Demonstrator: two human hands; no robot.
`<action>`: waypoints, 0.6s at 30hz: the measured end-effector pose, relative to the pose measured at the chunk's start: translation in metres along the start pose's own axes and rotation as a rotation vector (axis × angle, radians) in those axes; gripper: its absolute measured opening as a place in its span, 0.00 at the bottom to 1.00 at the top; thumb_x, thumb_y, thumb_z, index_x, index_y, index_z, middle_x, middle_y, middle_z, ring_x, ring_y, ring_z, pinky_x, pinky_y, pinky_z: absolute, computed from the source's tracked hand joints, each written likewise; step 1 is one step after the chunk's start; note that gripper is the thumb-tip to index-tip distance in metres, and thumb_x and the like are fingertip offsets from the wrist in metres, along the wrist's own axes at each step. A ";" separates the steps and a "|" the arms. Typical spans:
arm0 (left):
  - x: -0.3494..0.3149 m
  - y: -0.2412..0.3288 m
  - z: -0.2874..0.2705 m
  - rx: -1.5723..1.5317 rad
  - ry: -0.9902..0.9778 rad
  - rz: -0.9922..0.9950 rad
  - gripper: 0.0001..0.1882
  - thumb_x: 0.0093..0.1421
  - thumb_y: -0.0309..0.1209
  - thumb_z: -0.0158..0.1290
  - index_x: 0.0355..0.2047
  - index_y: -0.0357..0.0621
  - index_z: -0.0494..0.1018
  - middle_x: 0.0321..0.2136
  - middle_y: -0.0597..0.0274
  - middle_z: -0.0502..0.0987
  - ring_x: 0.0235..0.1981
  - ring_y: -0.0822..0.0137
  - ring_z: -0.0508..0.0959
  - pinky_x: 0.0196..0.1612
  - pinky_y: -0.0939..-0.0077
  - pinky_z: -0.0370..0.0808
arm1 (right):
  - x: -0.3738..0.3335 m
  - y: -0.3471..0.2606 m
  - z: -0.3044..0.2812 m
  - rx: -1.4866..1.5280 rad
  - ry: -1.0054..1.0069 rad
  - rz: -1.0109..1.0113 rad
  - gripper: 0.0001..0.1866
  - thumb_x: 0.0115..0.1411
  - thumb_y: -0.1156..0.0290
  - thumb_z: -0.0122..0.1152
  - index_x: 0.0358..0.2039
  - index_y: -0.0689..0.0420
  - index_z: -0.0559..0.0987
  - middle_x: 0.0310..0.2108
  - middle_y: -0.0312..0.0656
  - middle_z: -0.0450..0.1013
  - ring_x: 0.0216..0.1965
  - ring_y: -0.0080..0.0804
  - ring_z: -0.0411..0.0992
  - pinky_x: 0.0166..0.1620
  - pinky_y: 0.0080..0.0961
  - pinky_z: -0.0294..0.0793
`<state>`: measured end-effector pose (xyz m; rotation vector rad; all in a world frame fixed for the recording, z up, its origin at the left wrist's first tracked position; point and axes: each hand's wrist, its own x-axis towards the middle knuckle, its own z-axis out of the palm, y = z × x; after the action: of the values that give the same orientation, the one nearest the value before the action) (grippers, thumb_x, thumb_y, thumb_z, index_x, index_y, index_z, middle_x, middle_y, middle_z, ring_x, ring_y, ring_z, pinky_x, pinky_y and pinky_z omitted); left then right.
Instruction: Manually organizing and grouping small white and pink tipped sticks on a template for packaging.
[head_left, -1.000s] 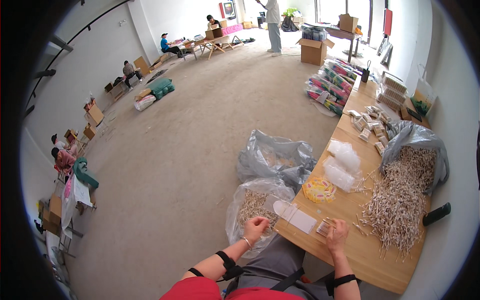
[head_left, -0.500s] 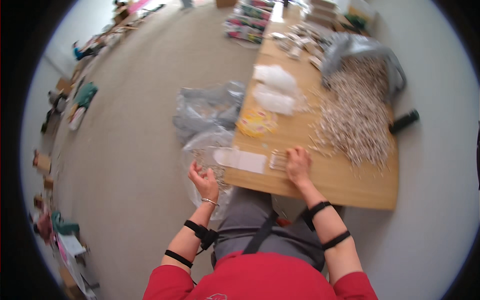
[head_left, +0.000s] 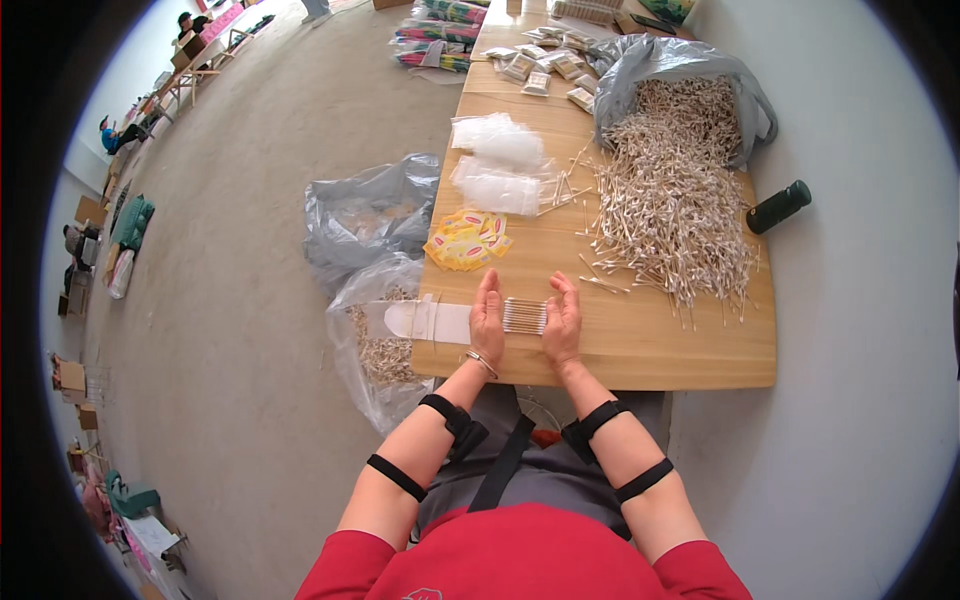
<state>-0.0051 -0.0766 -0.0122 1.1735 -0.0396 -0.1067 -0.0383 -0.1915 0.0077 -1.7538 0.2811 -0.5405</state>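
1 wooden table (head_left: 690, 362). 1 loose heap of cotton swabs (head_left: 670, 200). Our left hand (head_left: 487, 322) and right hand (head_left: 562, 322): fingers extended, palms facing, closed round nothing. 1 neat row of swabs (head_left: 525, 316), tan-stemmed, pale-tipped, flat on the table between our 2 hands, stems parallel, running from hand to hand.

Beneath the left hand (head_left: 487, 318) and right hand (head_left: 563, 320) spreads a table (head_left: 640, 350) with a light-brown, wood-grained top and a rounded near right corner. Right of the hands, a plain whitish wall (head_left: 860, 300) rises alongside. To their left stretches a bare, grey-beige floor (head_left: 230, 260), faintly mottled. Far ahead and left, a light wooden work table (head_left: 207, 62) stands near another pale wall (head_left: 110, 88). Bright, diffuse light fills the room.
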 end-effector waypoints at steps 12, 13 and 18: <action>-0.001 0.018 0.001 0.605 -0.156 0.210 0.23 0.65 0.36 0.43 0.56 0.36 0.61 0.57 0.49 0.63 0.61 0.56 0.59 0.62 0.69 0.54 | 0.027 0.004 -0.055 -0.718 0.132 -0.187 0.13 0.50 0.74 0.59 0.38 0.57 0.74 0.41 0.42 0.67 0.46 0.41 0.63 0.50 0.36 0.62; 0.000 0.023 0.003 0.600 -0.163 0.210 0.23 0.65 0.36 0.43 0.56 0.36 0.61 0.57 0.49 0.63 0.61 0.56 0.59 0.62 0.69 0.54 | 0.031 0.008 -0.070 -0.845 0.168 -0.164 0.11 0.48 0.72 0.61 0.35 0.55 0.75 0.37 0.40 0.67 0.42 0.40 0.63 0.47 0.36 0.63; 0.000 0.026 0.005 1.147 -0.436 0.430 0.22 0.57 0.32 0.52 0.51 0.37 0.66 0.52 0.50 0.67 0.59 0.52 0.60 0.61 0.61 0.57 | 0.041 0.024 -0.093 -0.879 0.101 -0.120 0.08 0.47 0.70 0.63 0.30 0.51 0.77 0.34 0.37 0.67 0.41 0.39 0.63 0.45 0.36 0.64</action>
<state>-0.0040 -0.0710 0.0142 2.2309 -0.8234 0.0611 -0.0470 -0.2957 0.0094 -2.6070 0.5411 -0.6442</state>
